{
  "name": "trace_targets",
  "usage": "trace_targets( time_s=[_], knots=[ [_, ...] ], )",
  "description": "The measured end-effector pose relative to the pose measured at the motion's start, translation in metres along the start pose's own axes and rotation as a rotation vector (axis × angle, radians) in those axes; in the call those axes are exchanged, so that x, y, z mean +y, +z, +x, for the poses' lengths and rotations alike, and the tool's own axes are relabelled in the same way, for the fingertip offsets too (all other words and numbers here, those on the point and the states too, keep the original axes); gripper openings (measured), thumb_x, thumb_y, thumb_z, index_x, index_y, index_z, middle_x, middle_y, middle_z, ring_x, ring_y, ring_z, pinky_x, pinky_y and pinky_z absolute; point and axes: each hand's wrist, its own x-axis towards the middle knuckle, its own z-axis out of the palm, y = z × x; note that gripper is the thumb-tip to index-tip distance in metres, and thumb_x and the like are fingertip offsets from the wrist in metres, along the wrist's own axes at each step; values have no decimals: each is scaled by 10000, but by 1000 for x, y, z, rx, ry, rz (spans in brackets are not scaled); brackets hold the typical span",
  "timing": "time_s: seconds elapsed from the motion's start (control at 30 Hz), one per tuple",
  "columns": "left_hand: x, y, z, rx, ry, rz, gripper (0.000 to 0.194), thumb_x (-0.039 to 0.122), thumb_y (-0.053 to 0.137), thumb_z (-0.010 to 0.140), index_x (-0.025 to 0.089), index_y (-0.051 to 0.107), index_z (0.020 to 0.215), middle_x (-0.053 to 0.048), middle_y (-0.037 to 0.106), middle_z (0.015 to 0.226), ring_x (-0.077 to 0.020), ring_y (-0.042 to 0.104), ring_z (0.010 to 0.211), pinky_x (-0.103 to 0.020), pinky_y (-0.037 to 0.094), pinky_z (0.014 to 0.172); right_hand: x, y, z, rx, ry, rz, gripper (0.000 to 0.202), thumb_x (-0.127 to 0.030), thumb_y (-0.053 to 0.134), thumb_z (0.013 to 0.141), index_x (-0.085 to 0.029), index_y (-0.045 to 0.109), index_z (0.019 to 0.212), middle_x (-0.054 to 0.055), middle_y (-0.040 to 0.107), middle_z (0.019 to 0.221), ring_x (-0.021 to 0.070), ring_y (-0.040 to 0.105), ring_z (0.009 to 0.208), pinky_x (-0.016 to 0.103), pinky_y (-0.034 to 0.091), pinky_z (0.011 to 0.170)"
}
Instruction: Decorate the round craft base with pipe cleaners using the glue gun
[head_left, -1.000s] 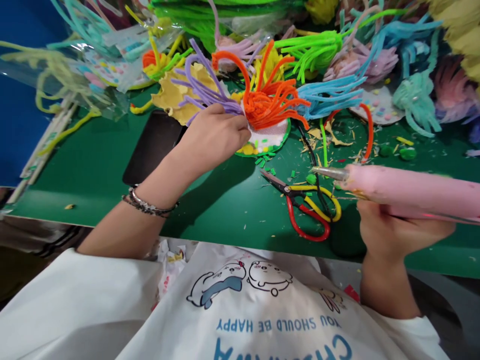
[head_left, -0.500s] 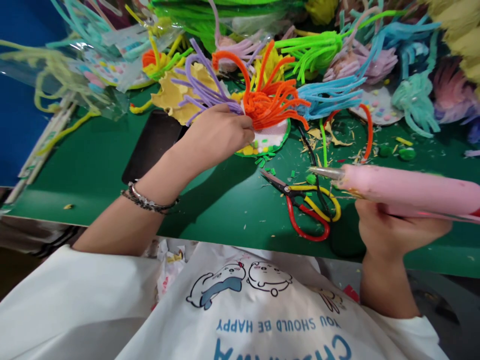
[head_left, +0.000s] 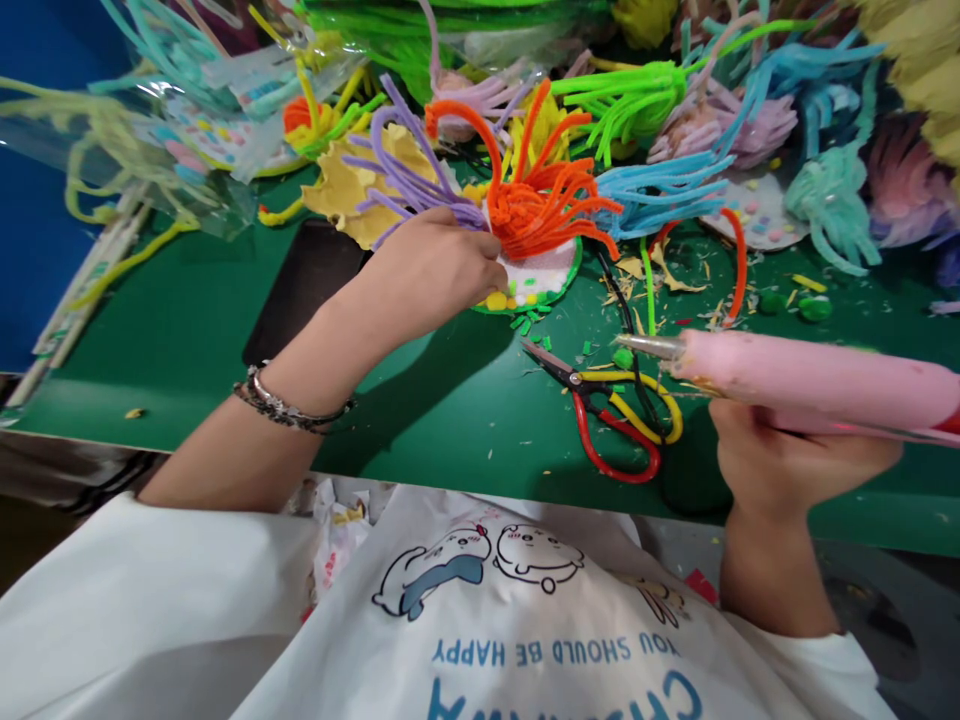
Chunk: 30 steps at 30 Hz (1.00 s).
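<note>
My left hand [head_left: 442, 270] is closed at the left side of a round white piece [head_left: 546, 268] edged with green and yellow bits. What its fingertips pinch, if anything, is hidden. Orange fuzzy stems [head_left: 532, 215] in a bunch rest on the piece, right beside the fingers, and purple stems [head_left: 420, 165] fan out behind the hand. At the right, my right hand [head_left: 795, 460] is wrapped round a pink glue gun [head_left: 810, 380], its metal nozzle pointing left above the green table. The nozzle is apart from the round piece.
Scissors [head_left: 600, 400] with red and yellow handles lie between my hands. A dark flat object [head_left: 304, 290] is under my left forearm. Blue stems [head_left: 660, 190], green stems [head_left: 630, 100] and other bunches crowd the back of the green table [head_left: 435, 420]. Scraps lie near the nozzle.
The glue gun's nozzle has shifted very slightly left. My left wrist has moved a little left, while its fingers stay by the round piece.
</note>
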Motion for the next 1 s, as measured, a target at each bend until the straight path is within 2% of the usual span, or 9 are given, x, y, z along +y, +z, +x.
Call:
trace_targets(
  time_s=[0.07, 0.1, 0.43, 0.63, 0.77, 0.83, 0.93, 1.0],
  knots=[
    [-1, 1, 0, 6, 2, -12, 321, 185, 364, 929, 227, 621, 740, -44, 562, 769, -187, 262, 628, -374, 189, 664, 0, 0, -1, 26, -131, 20, 354, -282, 873, 526, -201, 640, 781, -15, 644, 734, 178, 625, 642, 312, 515, 590],
    [-1, 1, -1, 0, 1, -2, 323, 181, 363, 931, 227, 628, 752, -44, 563, 776, -188, 266, 631, -376, 192, 664, 0, -1, -1, 25, -144, 17, 356, -276, 872, 532, -200, 649, 799, -13, 649, 744, 179, 628, 647, 309, 515, 590],
    [2, -1, 0, -60, -7, 238, 428, 218, 297, 1037, 181, 698, 893, -48, 655, 884, -163, 408, 665, -347, 248, 676, 2, 1, -1, 45, -165, -25, 351, -316, 865, 570, -173, 649, 807, 1, 644, 743, 162, 620, 657, 299, 526, 619],
    [10, -11, -13, 56, -81, 313, 278, 284, 421, 1052, 174, 676, 1038, -38, 712, 983, -163, 531, 758, -335, 308, 701, -2, 3, -3, 73, -139, -11, 300, -322, 828, 635, -184, 660, 841, -3, 629, 740, 167, 646, 655, 295, 537, 625],
    [20, -5, -21, 162, 65, 251, 235, 294, 465, 1034, 179, 668, 1009, -35, 704, 917, -168, 580, 742, -328, 356, 699, 1, 3, -4, 99, -143, -30, 322, -330, 821, 624, -188, 664, 866, 0, 634, 741, 184, 662, 655, 313, 547, 628],
    [26, 3, -22, 173, 159, 196, 234, 273, 458, 1030, 189, 674, 1006, -28, 697, 899, -163, 593, 717, -320, 364, 679, 0, 4, -4, 108, -129, -43, 318, -346, 806, 631, -192, 655, 864, 5, 624, 735, 206, 679, 676, 341, 556, 649],
    [32, 14, -19, 178, 223, 153, 228, 224, 465, 1014, 191, 690, 1015, -32, 702, 922, -149, 598, 704, -305, 359, 664, -4, 3, -3, 115, -55, -61, 278, -358, 772, 653, -198, 631, 831, 9, 583, 705, 228, 684, 691, 381, 559, 676],
    [33, 20, -16, 188, 231, 163, 242, 176, 467, 996, 195, 708, 993, -36, 709, 959, -141, 596, 700, -305, 366, 679, -6, 3, -1, 12, 40, -37, 254, -355, 751, 664, -199, 608, 804, 10, 552, 688, 236, 677, 711, 410, 558, 711]
  ],
)
